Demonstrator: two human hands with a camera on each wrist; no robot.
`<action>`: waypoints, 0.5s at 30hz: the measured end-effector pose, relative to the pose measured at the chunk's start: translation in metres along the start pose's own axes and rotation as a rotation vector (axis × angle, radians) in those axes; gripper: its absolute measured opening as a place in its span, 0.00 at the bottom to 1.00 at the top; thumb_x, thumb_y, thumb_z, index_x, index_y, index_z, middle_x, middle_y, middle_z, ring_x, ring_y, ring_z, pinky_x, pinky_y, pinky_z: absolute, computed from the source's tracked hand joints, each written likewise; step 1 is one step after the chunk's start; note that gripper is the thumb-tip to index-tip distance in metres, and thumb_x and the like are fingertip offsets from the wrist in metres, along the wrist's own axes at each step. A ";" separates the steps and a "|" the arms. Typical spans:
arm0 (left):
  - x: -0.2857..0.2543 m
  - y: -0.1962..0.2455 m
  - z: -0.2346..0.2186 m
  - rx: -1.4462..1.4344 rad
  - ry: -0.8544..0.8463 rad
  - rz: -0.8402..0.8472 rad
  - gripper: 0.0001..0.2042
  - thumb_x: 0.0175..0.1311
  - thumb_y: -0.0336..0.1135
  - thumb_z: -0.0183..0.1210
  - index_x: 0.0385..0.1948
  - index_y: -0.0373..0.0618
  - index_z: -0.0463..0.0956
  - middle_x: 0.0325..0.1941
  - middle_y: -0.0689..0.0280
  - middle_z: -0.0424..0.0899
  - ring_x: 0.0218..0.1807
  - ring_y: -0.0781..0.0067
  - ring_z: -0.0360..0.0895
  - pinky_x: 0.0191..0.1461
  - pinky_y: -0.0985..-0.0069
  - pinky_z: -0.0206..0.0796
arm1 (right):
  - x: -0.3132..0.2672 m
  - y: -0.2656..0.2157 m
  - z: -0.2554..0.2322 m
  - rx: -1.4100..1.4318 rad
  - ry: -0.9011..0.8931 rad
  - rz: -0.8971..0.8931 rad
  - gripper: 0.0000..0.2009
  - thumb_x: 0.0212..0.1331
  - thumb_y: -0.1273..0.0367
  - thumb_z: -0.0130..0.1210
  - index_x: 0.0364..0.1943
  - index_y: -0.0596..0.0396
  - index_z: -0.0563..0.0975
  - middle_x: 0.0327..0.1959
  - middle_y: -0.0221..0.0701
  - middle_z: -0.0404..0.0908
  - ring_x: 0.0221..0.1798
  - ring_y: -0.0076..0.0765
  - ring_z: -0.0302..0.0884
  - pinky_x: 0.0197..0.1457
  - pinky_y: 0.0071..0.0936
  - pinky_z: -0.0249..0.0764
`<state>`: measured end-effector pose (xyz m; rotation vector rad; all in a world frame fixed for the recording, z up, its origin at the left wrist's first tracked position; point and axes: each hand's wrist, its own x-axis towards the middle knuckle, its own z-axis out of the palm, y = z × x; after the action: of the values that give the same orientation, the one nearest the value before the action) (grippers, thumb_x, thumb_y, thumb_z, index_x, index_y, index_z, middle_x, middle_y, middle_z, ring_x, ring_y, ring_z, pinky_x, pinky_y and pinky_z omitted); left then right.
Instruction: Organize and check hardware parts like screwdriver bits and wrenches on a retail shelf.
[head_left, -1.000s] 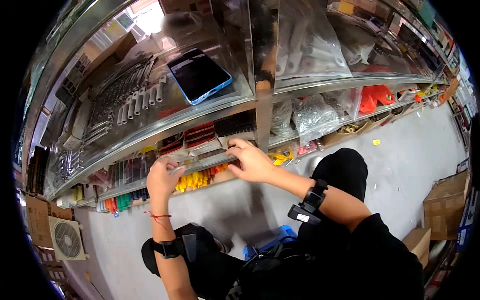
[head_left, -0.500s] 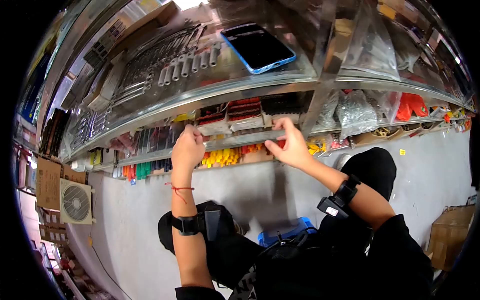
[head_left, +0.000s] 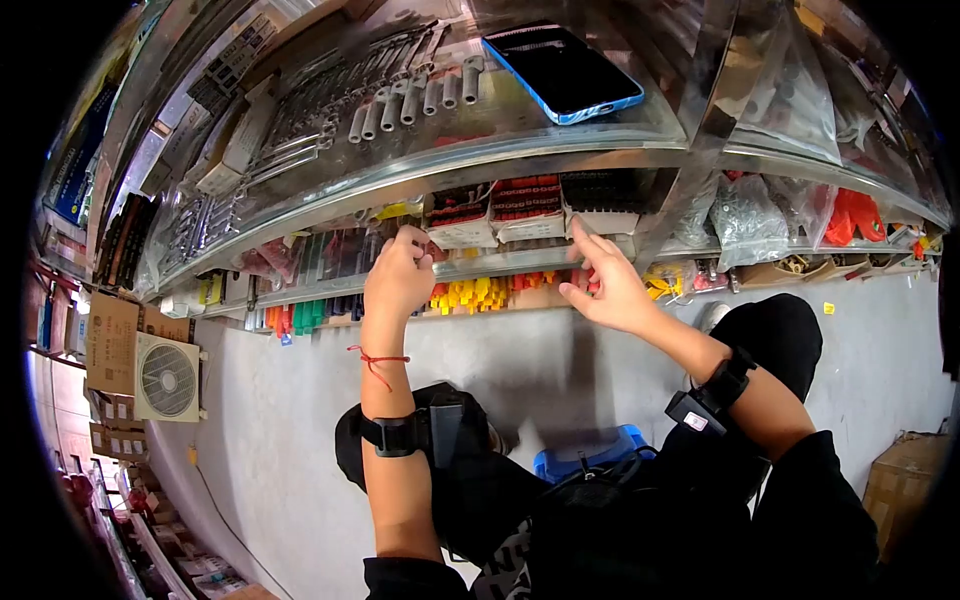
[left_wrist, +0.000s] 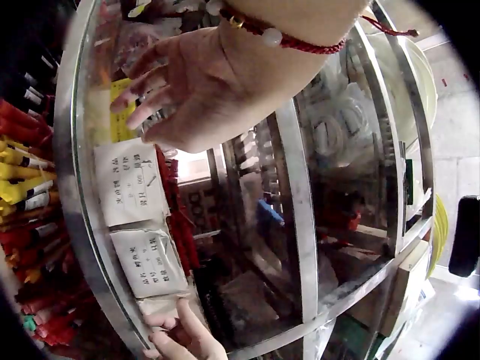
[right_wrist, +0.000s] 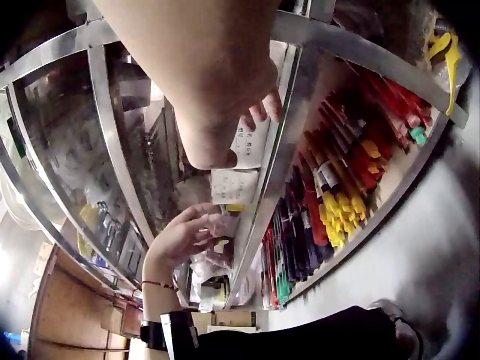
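Three small white boxes stand side by side on the lower shelf: a left box (head_left: 460, 233), a middle box (head_left: 528, 222) and a right box (head_left: 605, 221). Red and black packets fill the left and middle ones; dark packets fill the right one. My left hand (head_left: 400, 275) hovers by the left box's corner, and its fingers, loosely bent and spread, hold nothing in the left wrist view. At the front of the right box is my right hand (head_left: 612, 287), fingers extended and thumb apart. Handwritten labels (left_wrist: 133, 184) show on the box fronts.
A phone (head_left: 565, 72) lies on the upper glass shelf beside a row of sockets (head_left: 415, 100) and wrenches. Beneath the boxes, yellow-handled tools (head_left: 470, 295) fill a lower level. Bags of metal parts (head_left: 750, 220) sit to the right. A metal shelf edge (head_left: 520, 265) runs before the boxes.
The head view has swung, so the shelves now appear further right and higher. My right fingers, more bent earlier, have straightened at the right box. The left hand stays by the left box.
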<state>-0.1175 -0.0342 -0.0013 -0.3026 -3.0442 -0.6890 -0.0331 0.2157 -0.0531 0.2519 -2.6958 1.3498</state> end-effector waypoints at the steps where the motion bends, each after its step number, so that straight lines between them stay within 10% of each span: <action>1: 0.000 -0.001 0.001 -0.004 -0.005 0.009 0.13 0.50 0.28 0.52 0.40 0.43 0.69 0.34 0.58 0.77 0.40 0.57 0.74 0.44 0.67 0.64 | 0.001 0.002 -0.001 -0.065 -0.040 -0.033 0.40 0.42 0.68 0.56 0.61 0.66 0.49 0.39 0.39 0.71 0.41 0.42 0.67 0.40 0.29 0.69; 15: 0.002 -0.007 0.004 -0.029 0.020 0.129 0.16 0.50 0.31 0.55 0.43 0.41 0.72 0.34 0.57 0.78 0.34 0.61 0.77 0.40 0.73 0.68 | 0.004 -0.001 -0.005 -0.576 -0.150 -0.085 0.40 0.45 0.64 0.53 0.59 0.72 0.46 0.31 0.41 0.75 0.42 0.43 0.70 0.43 0.34 0.70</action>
<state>-0.1208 -0.0381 -0.0081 -0.4851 -2.9657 -0.7240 -0.0368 0.2185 -0.0481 0.4102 -3.0079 0.5059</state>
